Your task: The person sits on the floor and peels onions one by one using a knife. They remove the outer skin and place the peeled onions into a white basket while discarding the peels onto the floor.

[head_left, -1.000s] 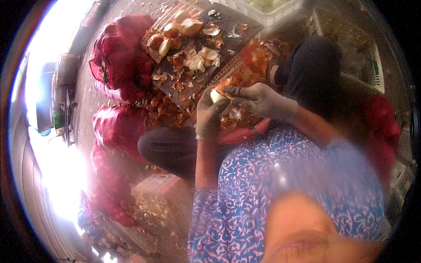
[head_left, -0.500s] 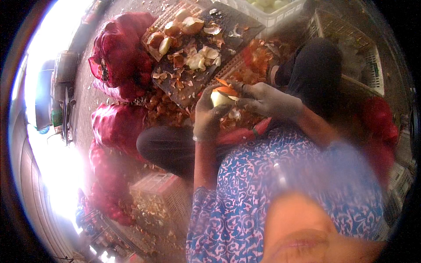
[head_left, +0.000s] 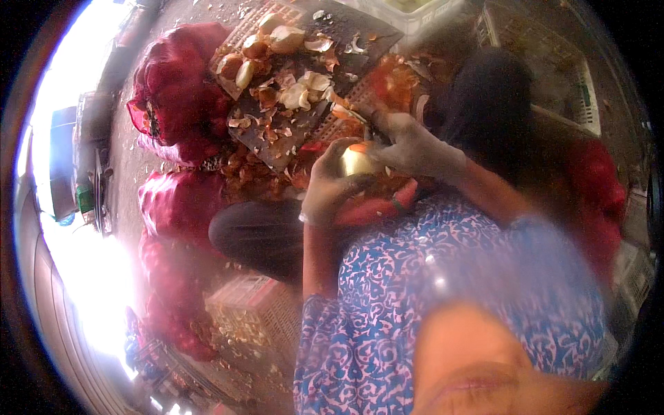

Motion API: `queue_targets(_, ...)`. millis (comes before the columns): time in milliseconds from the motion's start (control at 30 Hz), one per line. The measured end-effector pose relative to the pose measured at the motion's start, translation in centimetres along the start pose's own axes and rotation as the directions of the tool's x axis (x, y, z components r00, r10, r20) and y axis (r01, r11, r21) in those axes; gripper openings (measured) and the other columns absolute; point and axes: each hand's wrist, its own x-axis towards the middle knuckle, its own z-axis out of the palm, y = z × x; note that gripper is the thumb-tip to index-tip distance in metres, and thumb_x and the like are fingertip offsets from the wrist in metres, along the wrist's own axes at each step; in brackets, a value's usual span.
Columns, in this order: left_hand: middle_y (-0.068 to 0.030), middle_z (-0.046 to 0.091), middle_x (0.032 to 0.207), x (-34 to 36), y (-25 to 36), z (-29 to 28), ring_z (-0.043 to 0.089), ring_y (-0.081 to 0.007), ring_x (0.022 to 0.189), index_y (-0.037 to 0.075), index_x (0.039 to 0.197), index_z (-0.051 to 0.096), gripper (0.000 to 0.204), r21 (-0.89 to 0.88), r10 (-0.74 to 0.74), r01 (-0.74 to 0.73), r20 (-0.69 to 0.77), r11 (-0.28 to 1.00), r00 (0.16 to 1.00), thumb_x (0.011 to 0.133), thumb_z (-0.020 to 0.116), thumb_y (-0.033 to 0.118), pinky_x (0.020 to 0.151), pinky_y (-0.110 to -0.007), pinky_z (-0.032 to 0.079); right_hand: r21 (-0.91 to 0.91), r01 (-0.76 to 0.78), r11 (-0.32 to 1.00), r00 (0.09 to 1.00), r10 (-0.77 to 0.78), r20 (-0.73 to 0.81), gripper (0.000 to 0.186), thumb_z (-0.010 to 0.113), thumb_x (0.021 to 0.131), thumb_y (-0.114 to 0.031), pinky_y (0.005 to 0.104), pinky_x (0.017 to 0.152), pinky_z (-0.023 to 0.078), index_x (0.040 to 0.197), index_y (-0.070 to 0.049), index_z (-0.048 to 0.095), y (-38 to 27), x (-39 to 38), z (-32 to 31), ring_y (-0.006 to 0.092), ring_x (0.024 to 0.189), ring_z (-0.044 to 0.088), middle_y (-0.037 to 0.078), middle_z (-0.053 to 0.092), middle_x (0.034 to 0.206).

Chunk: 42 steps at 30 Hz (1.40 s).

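My gloved left hand [head_left: 327,181] is closed round an onion [head_left: 360,161], its pale flesh bare at the front and a patch of orange-brown skin on top. Just right of it, my gloved right hand [head_left: 418,146] is closed, its fingertips pinching a strip of onion skin [head_left: 348,114] that points away to the far left. Whether a small knife is in that hand too, I cannot make out. Beyond my hands lies a dark board [head_left: 273,142] strewn with peelings, holding several onions [head_left: 286,39], some brown and some pale, and a heap of white peelings [head_left: 304,91].
Red mesh sacks [head_left: 181,83] stand along the left, and another red sack [head_left: 596,187] lies at the right. At the far side is a white crate [head_left: 432,17]; a slatted crate [head_left: 588,104] stands far right. A plastic crate [head_left: 256,304] sits near my left elbow.
My right hand has drawn away from the onion, with the skin strip now off to the far side. More pale flesh shows on the onion, which has shifted slightly right and nearer.
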Motion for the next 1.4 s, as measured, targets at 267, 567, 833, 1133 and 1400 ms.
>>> queue_targets(267,-0.0090,0.067,0.109,-0.5,1.0,0.0,0.067,-0.0161,0.092,-0.002,0.129,0.055,0.064,0.065,-0.020,0.022,-0.043,0.998,0.999,0.069,0.076,0.003,0.077,-0.028,0.056,0.189,-0.198,0.962,0.979,0.202,-0.006,0.065,0.065,0.092,-0.009,0.0256,0.066,0.051,0.153,-0.011,0.041,0.5,0.8,-2.0,0.0060,0.079,0.059,0.002,0.063,0.089)
queue_targets(567,-0.0097,0.066,0.113,-0.2,0.2,0.2,0.067,-0.0177,0.097,-0.004,0.131,0.054,0.073,0.071,-0.025,0.032,-0.094,0.997,0.995,0.069,0.084,0.017,0.082,-0.029,0.055,0.121,-0.250,0.961,0.968,0.246,0.044,0.065,0.066,0.086,-0.008,0.0299,0.066,0.051,0.148,-0.010,0.047,-1.2,0.1,-1.4,0.0102,0.070,0.057,0.004,0.063,0.082)
queue_targets(833,-0.0163,0.059,0.129,0.0,0.3,1.0,0.062,-0.0272,0.114,-0.006,0.139,0.045,0.109,0.023,0.235,-0.234,-0.075,0.972,0.969,0.056,0.094,0.043,0.093,-0.039,0.055,0.083,-0.400,0.913,0.913,0.405,-0.057,0.057,0.062,0.085,-0.011,0.0269,0.066,0.051,0.141,-0.007,0.053,0.2,0.6,-2.2,0.0066,0.073,0.057,0.001,0.060,0.083)
queue_targets(1133,-0.0210,0.053,0.135,-1.2,1.7,2.5,0.060,-0.0355,0.119,-0.004,0.147,0.032,0.123,-0.053,0.161,-0.166,-0.087,0.985,0.983,0.057,0.092,0.056,0.096,-0.045,0.054,0.599,-0.521,0.608,0.850,0.430,0.304,0.048,0.066,0.085,-0.012,0.0266,0.079,0.051,0.131,0.002,0.058,-1.4,1.1,-2.2,0.0097,0.087,0.061,0.004,0.067,0.100)
queue_targets(1400,-0.0139,0.060,0.123,0.2,-0.2,1.1,0.063,-0.0226,0.104,-0.005,0.140,0.045,0.091,-0.104,-0.147,0.137,-0.088,0.985,0.985,0.078,0.075,0.054,0.079,-0.037,0.056,0.589,-0.437,0.679,0.887,0.433,0.159,0.040,0.067,0.084,-0.014,0.0255,0.079,0.051,0.121,0.002,0.062,-0.2,0.7,-1.7,0.0095,0.087,0.061,0.004,0.066,0.097)
